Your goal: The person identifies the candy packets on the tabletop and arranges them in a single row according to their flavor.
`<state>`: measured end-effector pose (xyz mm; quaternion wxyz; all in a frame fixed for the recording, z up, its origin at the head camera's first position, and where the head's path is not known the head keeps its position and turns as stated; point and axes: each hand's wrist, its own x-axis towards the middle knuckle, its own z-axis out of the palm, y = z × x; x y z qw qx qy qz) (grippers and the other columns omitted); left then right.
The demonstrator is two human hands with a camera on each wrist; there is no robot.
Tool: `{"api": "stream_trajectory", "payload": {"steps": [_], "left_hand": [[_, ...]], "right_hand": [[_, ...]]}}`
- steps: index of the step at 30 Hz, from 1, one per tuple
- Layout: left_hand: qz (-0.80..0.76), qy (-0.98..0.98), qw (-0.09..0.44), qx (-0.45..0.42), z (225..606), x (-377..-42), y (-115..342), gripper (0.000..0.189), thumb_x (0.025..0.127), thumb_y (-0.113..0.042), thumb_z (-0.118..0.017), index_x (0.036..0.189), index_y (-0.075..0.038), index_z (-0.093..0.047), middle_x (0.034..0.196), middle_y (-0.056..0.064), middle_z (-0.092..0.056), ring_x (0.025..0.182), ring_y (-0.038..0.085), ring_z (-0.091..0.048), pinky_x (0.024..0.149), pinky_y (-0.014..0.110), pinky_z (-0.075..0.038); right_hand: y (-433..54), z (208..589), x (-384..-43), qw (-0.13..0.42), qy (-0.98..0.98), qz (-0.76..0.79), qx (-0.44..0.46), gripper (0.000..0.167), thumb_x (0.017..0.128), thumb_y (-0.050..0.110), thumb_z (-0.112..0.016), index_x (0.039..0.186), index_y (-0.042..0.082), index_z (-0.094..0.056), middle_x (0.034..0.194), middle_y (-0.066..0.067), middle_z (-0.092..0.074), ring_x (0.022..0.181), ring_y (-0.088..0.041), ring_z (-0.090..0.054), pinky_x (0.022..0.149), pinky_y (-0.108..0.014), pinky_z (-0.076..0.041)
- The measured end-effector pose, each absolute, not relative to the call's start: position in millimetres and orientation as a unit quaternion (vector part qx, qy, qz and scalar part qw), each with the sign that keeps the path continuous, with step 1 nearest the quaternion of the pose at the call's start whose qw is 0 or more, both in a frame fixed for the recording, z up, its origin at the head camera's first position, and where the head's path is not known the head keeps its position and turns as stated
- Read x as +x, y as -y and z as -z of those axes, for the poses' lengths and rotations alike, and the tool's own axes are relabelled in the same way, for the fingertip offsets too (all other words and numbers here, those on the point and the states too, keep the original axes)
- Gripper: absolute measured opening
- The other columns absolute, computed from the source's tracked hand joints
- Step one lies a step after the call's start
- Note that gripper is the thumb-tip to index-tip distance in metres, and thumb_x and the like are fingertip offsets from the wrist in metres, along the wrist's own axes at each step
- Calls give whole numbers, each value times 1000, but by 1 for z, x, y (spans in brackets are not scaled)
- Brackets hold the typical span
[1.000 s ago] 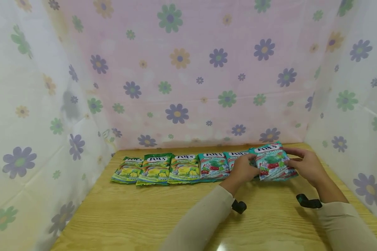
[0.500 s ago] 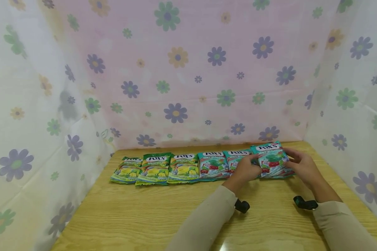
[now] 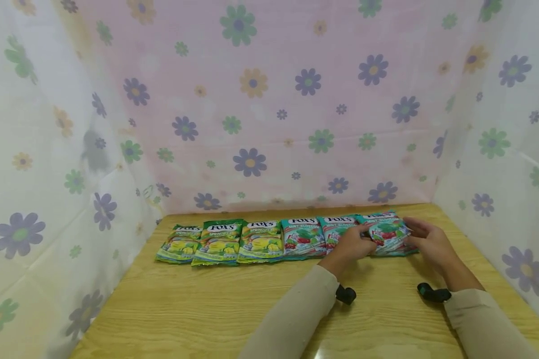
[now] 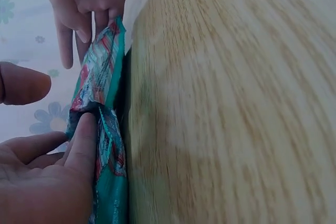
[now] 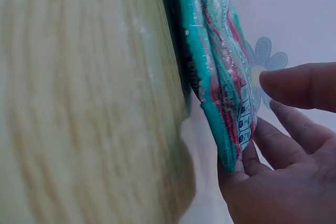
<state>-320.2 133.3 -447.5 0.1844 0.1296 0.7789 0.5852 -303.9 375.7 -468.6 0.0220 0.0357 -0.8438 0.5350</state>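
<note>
At the right end of a row lies a teal Fox's Mint Blossom candy bag (image 3: 388, 232) with red berries printed on it. My left hand (image 3: 351, 245) is at its left edge, fingers reaching in where it meets the neighbouring Mint Blossom bag (image 3: 334, 232). In the left wrist view the thumb (image 4: 26, 84) stands off the bags. My right hand (image 3: 435, 247) touches the end bag's right edge with its fingers. In the right wrist view its thumb (image 5: 299, 85) is apart from the bag.
Another Mint Blossom bag (image 3: 303, 239) and yellow-green Spring Tea bags (image 3: 260, 243) continue the row leftward on the wooden table (image 3: 197, 309). Flower-patterned cloth (image 3: 269, 114) encloses the back and both sides. A black wrist strap piece (image 3: 346, 295) sits by the left sleeve.
The end Mint Blossom bag, earlier raised and tilted between both hands, has come down flat into the row. My right hand has shifted slightly left and its thumb has come off the bag.
</note>
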Motion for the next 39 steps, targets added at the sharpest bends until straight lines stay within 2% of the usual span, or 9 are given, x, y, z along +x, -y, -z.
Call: {"api": "stream_trajectory", "payload": {"steps": [10,16,22,27,29,31,33,35,39], "left_hand": [[-560,-797,181,139,444,-318,-138,66,87,-14,-67,152,-13,-53,64,-5,-34,54,14,-20,61,35,-33],[-555,-804,166,134,443,-316,-139,12,89,-18,-68,93,-18,-57,75,-6,-34,60,15,-22,60,36,-29],[-574,-796,144,130,443,-318,-140,48,85,-9,-66,72,-24,-23,64,-5,-20,57,16,-14,57,37,-25],[-565,-804,144,116,443,-319,-141,50,87,-11,-69,71,-24,-23,63,-6,-22,54,16,-14,55,36,-26],[-557,-810,146,114,442,-318,-141,41,89,-16,-71,69,-22,-36,63,-7,-29,53,15,-18,55,35,-28],[-549,-815,146,117,439,-318,-138,14,92,-21,-72,82,-17,-64,64,-3,-41,51,15,-24,54,33,-30],[-535,-822,142,134,436,-319,-132,20,95,-24,-73,109,-10,-73,70,7,-56,53,16,-31,54,33,-32],[-519,-831,135,148,432,-320,-123,45,95,-26,-73,137,-14,-67,96,10,-70,62,14,-48,58,32,-40],[-489,-842,126,191,424,-325,-91,55,97,-27,-68,150,-25,-55,144,9,-61,106,24,-68,73,39,-52]], "right_hand": [[-377,464,-301,-17,845,-533,40,66,106,14,-57,162,-1,-27,164,-30,-29,145,-48,-36,84,-12,-52],[-375,462,-303,-32,861,-506,34,60,107,17,-57,159,-2,-35,159,-33,-37,138,-45,-46,84,-19,-55],[-375,457,-306,-33,876,-481,29,59,107,21,-57,157,-3,-39,156,-33,-42,137,-45,-48,83,-17,-52],[-379,456,-305,-39,881,-472,20,63,107,26,-58,158,-5,-36,157,-34,-40,139,-48,-45,83,-17,-51],[-380,457,-304,-41,881,-472,19,65,107,26,-58,158,-6,-33,158,-35,-37,140,-50,-43,85,-20,-52],[-381,457,-304,-40,881,-471,21,67,108,26,-57,159,-7,-30,158,-36,-36,141,-52,-41,87,-24,-54],[-382,458,-303,-35,883,-467,23,67,108,26,-56,160,-8,-28,157,-37,-36,141,-52,-41,91,-30,-56],[-382,458,-304,-32,883,-467,28,67,109,25,-54,160,-8,-27,156,-39,-36,141,-53,-41,96,-40,-55],[-383,454,-303,-25,890,-454,27,68,109,28,-52,161,-7,-26,155,-41,-34,141,-56,-38,105,-61,-47]]}}
